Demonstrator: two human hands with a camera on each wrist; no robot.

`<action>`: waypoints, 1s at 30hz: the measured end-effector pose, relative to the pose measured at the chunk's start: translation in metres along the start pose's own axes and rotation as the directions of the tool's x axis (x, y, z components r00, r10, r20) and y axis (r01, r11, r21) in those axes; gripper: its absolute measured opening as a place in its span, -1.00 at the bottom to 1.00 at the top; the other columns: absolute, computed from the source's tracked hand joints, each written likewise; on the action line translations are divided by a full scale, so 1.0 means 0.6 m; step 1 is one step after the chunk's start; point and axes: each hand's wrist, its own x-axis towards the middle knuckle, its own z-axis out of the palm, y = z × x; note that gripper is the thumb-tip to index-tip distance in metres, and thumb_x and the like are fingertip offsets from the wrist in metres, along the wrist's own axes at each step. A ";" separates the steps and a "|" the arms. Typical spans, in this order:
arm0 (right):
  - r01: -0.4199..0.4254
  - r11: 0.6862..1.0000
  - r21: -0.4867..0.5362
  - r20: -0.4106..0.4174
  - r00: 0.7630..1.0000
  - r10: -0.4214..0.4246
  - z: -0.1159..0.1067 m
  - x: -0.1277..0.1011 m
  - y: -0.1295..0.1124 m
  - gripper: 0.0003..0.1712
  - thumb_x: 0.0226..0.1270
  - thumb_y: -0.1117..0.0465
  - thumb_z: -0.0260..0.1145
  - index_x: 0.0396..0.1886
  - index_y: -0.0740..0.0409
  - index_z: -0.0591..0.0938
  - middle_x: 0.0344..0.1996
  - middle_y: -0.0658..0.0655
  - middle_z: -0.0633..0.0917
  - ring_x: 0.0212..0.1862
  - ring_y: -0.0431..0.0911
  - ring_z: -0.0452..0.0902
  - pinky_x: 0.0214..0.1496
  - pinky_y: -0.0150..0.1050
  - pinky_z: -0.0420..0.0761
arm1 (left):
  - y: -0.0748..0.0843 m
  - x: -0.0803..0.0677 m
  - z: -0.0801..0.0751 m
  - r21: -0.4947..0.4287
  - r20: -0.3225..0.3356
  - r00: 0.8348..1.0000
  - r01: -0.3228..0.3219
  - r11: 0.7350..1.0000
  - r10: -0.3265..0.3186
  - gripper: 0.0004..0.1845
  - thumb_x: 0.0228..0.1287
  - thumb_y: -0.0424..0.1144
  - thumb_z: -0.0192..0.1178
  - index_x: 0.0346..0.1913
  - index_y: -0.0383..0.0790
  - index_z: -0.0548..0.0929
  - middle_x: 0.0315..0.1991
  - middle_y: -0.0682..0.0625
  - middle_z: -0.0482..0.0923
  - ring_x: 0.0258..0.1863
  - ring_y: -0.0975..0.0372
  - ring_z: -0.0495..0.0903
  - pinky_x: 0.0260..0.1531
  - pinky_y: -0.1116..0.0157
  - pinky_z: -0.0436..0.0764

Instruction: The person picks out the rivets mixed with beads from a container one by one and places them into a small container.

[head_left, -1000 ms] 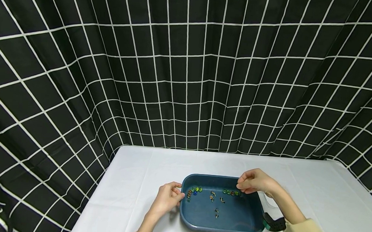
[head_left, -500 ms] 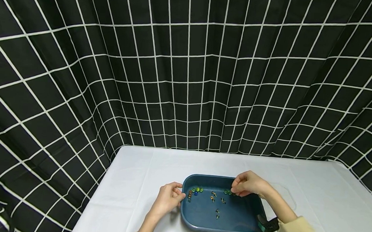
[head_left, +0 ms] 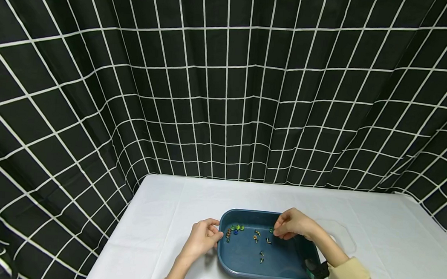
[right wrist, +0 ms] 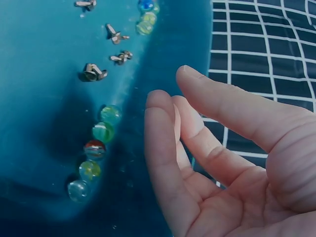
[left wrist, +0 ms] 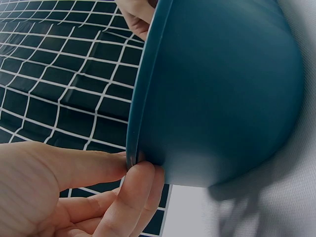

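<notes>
A dark blue tray [head_left: 301, 251] sits on the white table. My left hand [head_left: 215, 232] pinches its left rim; in the left wrist view the thumb and a finger of the left hand [left wrist: 136, 165] clamp the rim of the tray [left wrist: 217, 89]. My right hand [head_left: 278, 229] hovers over the tray's far side, and in the right wrist view this right hand [right wrist: 170, 86] has thumb and fingers apart, holding nothing. A row of glass marbles [right wrist: 96, 148] lies just beside those fingers. More marbles [head_left: 236, 228] sit at the far left, and small wing nuts [head_left: 257, 234] lie mid-tray.
A white cloth [head_left: 164, 221] covers the table, whose left edge is near the tray. A black curtain [head_left: 226, 92] with a white grid hangs close behind. A faint clear flat shape [head_left: 340, 238] lies right of the tray.
My right hand has moved left and down from the tray's far right corner to just above the right row of marbles. The left hand keeps its hold on the rim.
</notes>
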 end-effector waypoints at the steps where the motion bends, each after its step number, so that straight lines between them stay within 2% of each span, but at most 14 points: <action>1: -0.002 1.000 -0.005 -0.001 1.000 0.002 0.001 0.001 0.001 -0.87 0.04 0.41 0.36 -0.46 0.45 0.60 -0.57 0.12 0.64 -0.52 -0.11 0.57 -0.40 -0.11 0.65 | 0.000 0.001 0.000 0.002 0.000 1.000 0.003 1.000 -0.003 -0.68 0.09 -0.49 0.24 -0.08 -0.59 0.52 -0.52 -0.01 0.52 -0.69 0.22 0.57 -0.69 0.48 0.50; 12: -0.005 1.000 -0.001 0.021 1.000 0.005 0.013 0.011 0.009 -0.86 0.01 0.45 0.35 -0.48 0.50 0.59 -0.59 0.11 0.63 -0.52 -0.13 0.56 -0.42 -0.12 0.65 | -0.001 0.001 -0.001 0.012 0.002 1.000 -0.002 1.000 0.002 -0.67 0.10 -0.48 0.24 -0.07 -0.59 0.52 -0.52 0.00 0.52 -0.70 0.25 0.57 -0.68 0.47 0.50; 23: -0.037 0.999 -0.008 0.017 0.999 0.037 0.020 0.021 0.018 -0.90 -0.03 0.48 0.37 -0.52 0.48 0.61 -0.62 0.13 0.64 -0.56 -0.15 0.55 -0.45 -0.17 0.64 | 0.002 -0.003 -0.002 -0.007 0.000 1.000 -0.008 1.000 0.008 -0.67 0.08 -0.48 0.25 -0.08 -0.59 0.52 -0.51 -0.03 0.51 -0.69 0.18 0.58 -0.69 0.47 0.48; 30: -0.074 0.995 -0.061 0.010 0.997 0.075 0.027 0.024 0.017 -0.89 -0.07 0.48 0.41 -0.55 0.45 0.62 -0.68 0.10 0.62 -0.60 -0.18 0.53 -0.47 -0.19 0.63 | 0.001 -0.002 -0.001 -0.004 0.002 1.000 0.001 1.000 -0.001 -0.68 0.08 -0.49 0.24 -0.08 -0.59 0.52 -0.52 -0.01 0.51 -0.70 0.27 0.55 -0.70 0.48 0.47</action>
